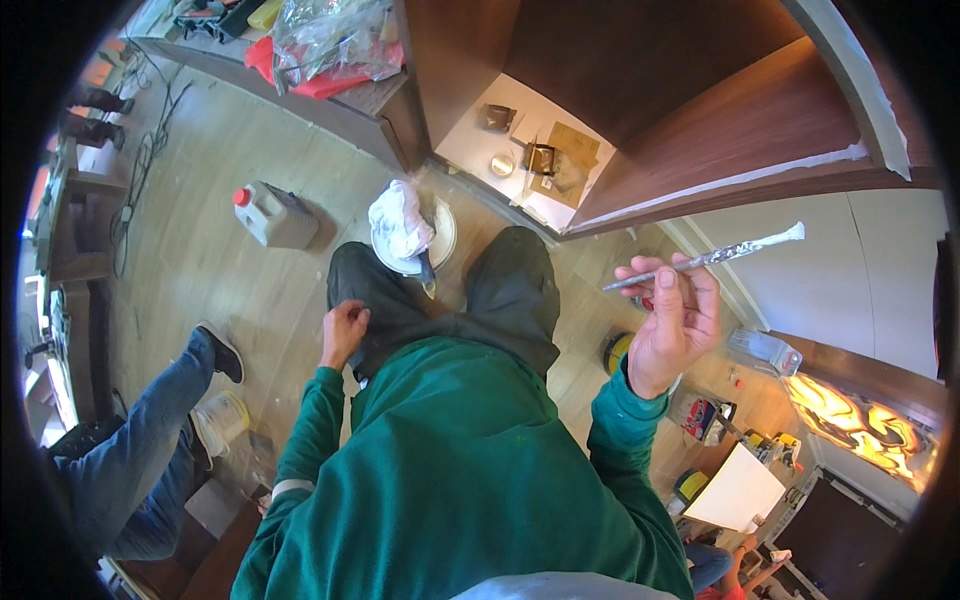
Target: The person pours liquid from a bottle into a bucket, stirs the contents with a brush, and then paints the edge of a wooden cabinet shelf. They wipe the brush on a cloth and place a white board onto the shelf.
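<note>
My right hand is raised on the right and grips a slim paintbrush by its handle. White paint coats the bristles and smears the ferrule; the tip points away to the right. My left hand rests against my left thigh, its fingers loosely curled together with nothing visible in them. Between my knees stands a round white bucket. A crumpled white cloth lies on top of it, beside a dark-handled tool whose kind I cannot tell. Ahead is a brown wood cabinet frame with white strips along its edges.
A jerrycan with a red cap stands ahead to the left. A person in jeans is close on my left. Plastic bags lie on a counter. Cables trail across the floor. Another person works behind on the right.
</note>
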Motion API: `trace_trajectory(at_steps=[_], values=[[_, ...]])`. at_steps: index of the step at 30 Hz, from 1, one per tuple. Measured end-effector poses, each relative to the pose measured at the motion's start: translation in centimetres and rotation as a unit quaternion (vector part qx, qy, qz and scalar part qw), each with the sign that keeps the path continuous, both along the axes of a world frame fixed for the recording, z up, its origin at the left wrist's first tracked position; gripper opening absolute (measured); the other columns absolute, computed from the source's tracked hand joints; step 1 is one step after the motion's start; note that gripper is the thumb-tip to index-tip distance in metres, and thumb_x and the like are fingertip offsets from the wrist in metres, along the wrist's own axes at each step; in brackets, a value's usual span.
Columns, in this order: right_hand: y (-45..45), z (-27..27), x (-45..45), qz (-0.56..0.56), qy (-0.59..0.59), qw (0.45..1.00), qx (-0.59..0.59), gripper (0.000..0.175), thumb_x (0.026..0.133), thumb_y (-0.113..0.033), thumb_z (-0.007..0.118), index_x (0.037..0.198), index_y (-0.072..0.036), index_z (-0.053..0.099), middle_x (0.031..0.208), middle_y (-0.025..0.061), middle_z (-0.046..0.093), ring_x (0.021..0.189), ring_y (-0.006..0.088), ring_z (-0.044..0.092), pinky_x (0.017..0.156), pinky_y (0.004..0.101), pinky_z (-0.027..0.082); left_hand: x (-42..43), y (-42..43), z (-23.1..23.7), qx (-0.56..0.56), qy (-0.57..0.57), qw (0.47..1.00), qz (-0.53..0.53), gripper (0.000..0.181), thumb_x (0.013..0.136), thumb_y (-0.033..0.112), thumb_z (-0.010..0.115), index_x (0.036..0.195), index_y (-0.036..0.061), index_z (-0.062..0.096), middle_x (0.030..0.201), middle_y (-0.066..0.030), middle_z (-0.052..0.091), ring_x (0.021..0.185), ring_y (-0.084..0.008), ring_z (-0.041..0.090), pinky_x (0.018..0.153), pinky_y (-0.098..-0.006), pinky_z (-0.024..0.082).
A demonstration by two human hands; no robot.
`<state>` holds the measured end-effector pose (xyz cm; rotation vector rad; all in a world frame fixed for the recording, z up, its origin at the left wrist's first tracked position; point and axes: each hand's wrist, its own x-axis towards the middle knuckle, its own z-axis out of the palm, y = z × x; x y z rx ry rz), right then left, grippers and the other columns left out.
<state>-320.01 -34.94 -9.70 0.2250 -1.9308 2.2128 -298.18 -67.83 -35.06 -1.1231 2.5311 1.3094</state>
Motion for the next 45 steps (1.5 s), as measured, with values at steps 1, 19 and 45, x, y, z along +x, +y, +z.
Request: trace_trajectory(at_steps=[1, 19, 45], values=[[0.0, -0.1, 0.0, 0.003, -0.001, 1.000, -0.003, 0.020, 0.091, -0.002, 0.059, 0.109, 0.004, 0.056, 0.086, 0.0210, 0.069, 0.071, 0.0255, 0.069, 0.061, 0.0289, 0.056, -0.1, 0.0, 0.1, 0.005, -0.001, 1.000, 0.001, 0.025, 0.080, 0.014, 0.066, 0.099, -0.0033, 0.067, 0.079, -0.0170, 0.070, 0.073, -0.0234, 0.069, 0.069, -0.0337, 0.053], [-2.2, 0.8, 1.8, 0.038, 0.010, 0.999, 0.033, 0.018, 0.092, -0.005, 0.058, 0.108, 0.002, 0.055, 0.087, 0.0205, 0.069, 0.070, 0.0254, 0.069, 0.059, 0.0298, 0.055, 0.8, 0.2, -0.5, 0.063, 0.023, 0.995, 0.076, 0.026, 0.081, 0.014, 0.064, 0.099, -0.0040, 0.067, 0.074, -0.0153, 0.068, 0.069, -0.0226, 0.067, 0.068, -0.0328, 0.053], [-3.2, 2.2, 2.9, 0.019, -0.018, 0.998, 0.065, 0.015, 0.091, -0.009, 0.064, 0.100, 0.002, 0.062, 0.085, 0.0104, 0.069, 0.070, 0.0118, 0.063, 0.061, 0.0227, 0.048, 1.1, 0.1, -5.8, 0.010, 0.116, 0.989, 0.094, 0.020, 0.084, 0.018, 0.063, 0.085, -0.0013, 0.069, 0.063, -0.0104, 0.065, 0.058, -0.0167, 0.061, 0.056, -0.0319, 0.048]])
